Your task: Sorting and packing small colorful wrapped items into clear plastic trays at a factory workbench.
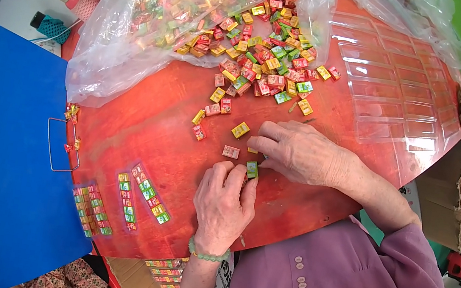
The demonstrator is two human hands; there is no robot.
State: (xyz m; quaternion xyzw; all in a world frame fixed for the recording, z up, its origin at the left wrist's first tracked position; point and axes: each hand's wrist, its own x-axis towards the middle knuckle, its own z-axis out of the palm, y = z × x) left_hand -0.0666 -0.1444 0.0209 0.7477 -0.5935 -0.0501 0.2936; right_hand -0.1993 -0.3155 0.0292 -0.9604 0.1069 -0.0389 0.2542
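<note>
- Purple sleeves (342,276) are seen lowest in the head view, with both forearms coming up from them onto the red tabletop (142,130).
- A bead bracelet (207,255) is worn on the left wrist.
- The left hand (226,197) is laid knuckles-up on the tabletop; a small green candy (252,169) is pinched upright between its fingertips, so the grip is closed on that candy.
- The right hand (301,153) is laid flat just beyond the left, its fingers curled down over the wood; whether anything is gripped under them cannot be told.
- A yellow candy (240,129) and a pink candy (231,152) lie loose just left of the right fingertips, apart from each other.
- A broad scatter of candies (268,59) in red, yellow and green is spread farther up the tabletop, spilling from an open clear bag (111,59).
- Filled strips (142,190) of candies in rows are laid near the left edge of the tabletop, with more strips (90,209) beside them on a blue board (8,139).
- A wire handle (61,144) is seen at the board's right edge.
- Clear moulded trays (401,93) are laid on the right part of the tabletop, partly under plastic film.
- A cardboard box (458,192) stands off the tabletop at the right.
</note>
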